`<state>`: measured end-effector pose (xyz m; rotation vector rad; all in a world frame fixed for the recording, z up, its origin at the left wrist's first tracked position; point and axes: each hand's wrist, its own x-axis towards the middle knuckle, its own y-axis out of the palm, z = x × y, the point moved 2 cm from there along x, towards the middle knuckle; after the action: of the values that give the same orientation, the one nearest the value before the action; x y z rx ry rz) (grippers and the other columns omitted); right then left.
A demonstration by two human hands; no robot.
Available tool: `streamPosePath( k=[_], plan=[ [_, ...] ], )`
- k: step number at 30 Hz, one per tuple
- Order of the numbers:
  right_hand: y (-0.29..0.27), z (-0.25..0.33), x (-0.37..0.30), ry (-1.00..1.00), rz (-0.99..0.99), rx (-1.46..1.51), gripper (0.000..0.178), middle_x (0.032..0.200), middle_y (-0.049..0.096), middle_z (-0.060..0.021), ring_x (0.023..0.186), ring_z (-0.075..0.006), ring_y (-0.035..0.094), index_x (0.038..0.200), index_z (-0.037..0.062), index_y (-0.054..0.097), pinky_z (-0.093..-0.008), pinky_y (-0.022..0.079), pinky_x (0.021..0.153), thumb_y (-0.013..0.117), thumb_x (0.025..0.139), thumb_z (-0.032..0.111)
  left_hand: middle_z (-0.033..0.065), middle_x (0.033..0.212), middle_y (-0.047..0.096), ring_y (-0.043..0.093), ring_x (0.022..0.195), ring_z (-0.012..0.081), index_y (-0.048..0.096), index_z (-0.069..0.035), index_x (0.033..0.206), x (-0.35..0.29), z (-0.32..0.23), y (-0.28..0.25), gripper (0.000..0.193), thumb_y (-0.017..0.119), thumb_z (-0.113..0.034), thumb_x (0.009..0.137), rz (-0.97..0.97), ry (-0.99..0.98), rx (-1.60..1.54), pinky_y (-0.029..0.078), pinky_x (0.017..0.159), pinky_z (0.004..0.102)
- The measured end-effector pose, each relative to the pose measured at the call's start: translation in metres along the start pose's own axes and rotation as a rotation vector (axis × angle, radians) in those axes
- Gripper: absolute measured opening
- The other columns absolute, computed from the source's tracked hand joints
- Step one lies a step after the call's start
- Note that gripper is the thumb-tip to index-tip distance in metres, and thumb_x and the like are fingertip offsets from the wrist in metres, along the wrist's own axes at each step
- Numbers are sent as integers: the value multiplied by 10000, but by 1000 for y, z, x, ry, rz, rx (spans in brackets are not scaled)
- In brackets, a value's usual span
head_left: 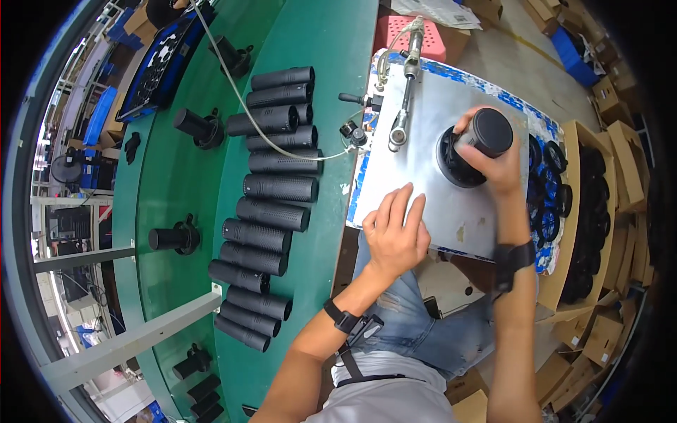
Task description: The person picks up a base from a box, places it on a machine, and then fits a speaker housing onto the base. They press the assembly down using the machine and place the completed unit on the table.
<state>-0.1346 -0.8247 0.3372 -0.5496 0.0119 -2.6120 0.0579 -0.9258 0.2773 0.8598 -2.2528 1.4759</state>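
Observation:
My right hand (493, 166) is wrapped around a black cylinder (492, 130), gripping it near its upper end. The cylinder stands above a round black base (457, 168) on the worktable's metal sheet (423, 148); the hand hides where the two meet. My left hand (398, 229) holds nothing. Its fingers are stretched out and slightly apart over the sheet's near left edge, left of the base. Ahead of that hand lies a metal air tool (403, 116), with a thin hose (236, 84) on the table's left side.
Many black ribbed cylinders (281, 187) lie in a column on the green bench (338, 106) to the left. Cylinders with bases (201, 128) stand farther left. Black rings (546, 211) lie at the table's right edge, beside a cardboard box (572, 141). A pink perforated crate (430, 46) is behind.

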Motion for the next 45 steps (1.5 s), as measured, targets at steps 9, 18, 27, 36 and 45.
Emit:
streamPosePath(
  k=[9,18,27,36,45],
  plan=[
    [11,1,-14,-84,-221,-92,291,868,628,-64,842,-146,606,1012,-2,579,-285,479,820,683,740,7,92,1191,615,548,1106,234,682,-87,1067,9,-2,1,372,563,-162,723,-31,-17,18,292,876,330],
    [-9,-13,4,-18,296,138,436,936,562,-87,906,-188,540,1116,13,493,-342,438,889,657,721,98,98,1192,609,543,1105,237,681,-91,1057,4,-2,0,365,556,-189,728,-39,22,31,274,893,339],
    [-14,-10,9,33,343,218,440,910,565,-69,903,-176,540,1079,39,499,-328,431,883,671,678,94,157,907,652,623,845,322,643,-1,879,102,53,-61,137,568,4,764,-214,19,-433,484,791,373],
    [-8,-10,7,82,396,273,439,881,578,-59,859,-159,557,1005,53,533,-303,440,831,714,613,133,127,985,694,675,912,231,645,13,1048,191,151,24,271,558,-157,857,242,-231,-303,502,802,332],
    [-10,-10,7,36,318,214,389,870,580,-54,852,-156,563,996,51,540,-309,452,846,669,633,106,233,933,667,620,945,428,702,-60,1032,183,177,51,388,437,-306,892,581,-197,181,472,898,477]
  ],
)
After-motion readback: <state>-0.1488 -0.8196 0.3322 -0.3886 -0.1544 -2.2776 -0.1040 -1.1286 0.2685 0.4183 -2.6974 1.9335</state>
